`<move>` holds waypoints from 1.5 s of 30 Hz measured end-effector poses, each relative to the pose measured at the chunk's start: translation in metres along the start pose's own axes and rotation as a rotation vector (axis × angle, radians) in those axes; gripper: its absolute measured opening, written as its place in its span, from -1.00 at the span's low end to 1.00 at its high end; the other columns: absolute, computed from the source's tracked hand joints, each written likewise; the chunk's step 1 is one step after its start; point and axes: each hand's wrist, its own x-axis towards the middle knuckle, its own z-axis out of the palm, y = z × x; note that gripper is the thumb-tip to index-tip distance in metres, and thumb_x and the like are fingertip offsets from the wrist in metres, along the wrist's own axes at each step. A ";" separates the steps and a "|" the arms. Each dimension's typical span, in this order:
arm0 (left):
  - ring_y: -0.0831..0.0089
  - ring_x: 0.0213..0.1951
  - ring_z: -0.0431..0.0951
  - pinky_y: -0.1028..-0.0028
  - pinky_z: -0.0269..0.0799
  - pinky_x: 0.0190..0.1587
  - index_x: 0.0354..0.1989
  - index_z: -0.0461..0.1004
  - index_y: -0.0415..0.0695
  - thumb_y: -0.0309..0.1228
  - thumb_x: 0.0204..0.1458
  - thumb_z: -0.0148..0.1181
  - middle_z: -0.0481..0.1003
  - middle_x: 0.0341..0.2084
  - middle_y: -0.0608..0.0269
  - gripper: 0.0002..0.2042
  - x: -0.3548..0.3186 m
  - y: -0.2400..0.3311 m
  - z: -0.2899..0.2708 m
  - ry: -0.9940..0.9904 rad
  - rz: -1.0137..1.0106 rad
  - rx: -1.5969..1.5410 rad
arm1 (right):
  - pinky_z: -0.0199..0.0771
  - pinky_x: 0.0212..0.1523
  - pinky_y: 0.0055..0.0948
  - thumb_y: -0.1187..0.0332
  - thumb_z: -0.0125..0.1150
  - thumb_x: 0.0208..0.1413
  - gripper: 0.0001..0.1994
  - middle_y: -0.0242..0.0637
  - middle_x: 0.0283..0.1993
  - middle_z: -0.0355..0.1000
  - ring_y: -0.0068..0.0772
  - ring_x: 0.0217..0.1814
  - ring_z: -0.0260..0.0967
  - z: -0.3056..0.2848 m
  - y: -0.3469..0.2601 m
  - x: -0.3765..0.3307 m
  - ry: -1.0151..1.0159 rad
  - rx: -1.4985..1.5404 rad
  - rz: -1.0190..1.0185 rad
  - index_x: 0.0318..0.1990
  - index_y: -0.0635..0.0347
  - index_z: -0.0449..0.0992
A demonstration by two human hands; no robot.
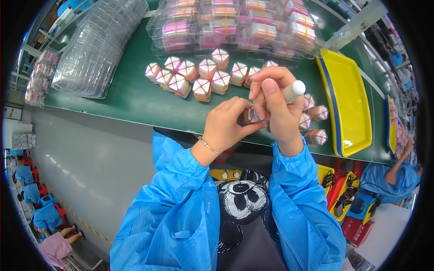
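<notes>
Fingers (238,105) of the left hand (221,126) grasp a small container (251,116) over the near edge of the green counter (131,86). The right hand (282,113) clasps a white-capped tube (296,88), its fingertips close beside the container; whether they touch it, I cannot tell. Small boxes (201,88) with pink-lined tops cluster ahead, and a yellow tray (350,104) lies to the right.

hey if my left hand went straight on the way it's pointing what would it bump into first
Most likely your right hand, just beyond the left hand and the small piece it holds, though exact depth is unclear.
</notes>
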 end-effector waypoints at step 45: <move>0.52 -0.26 0.46 0.49 0.42 -0.19 0.31 0.10 -0.15 0.55 -0.06 -0.44 0.43 -0.39 0.29 0.02 0.012 -0.013 -0.014 -0.443 -0.363 -0.959 | 0.04 -0.66 -0.59 0.18 0.23 0.21 -0.73 -0.49 -0.55 0.36 -0.77 -0.67 0.09 -0.056 -0.056 -0.005 0.194 -0.553 0.242 -0.27 0.23 0.59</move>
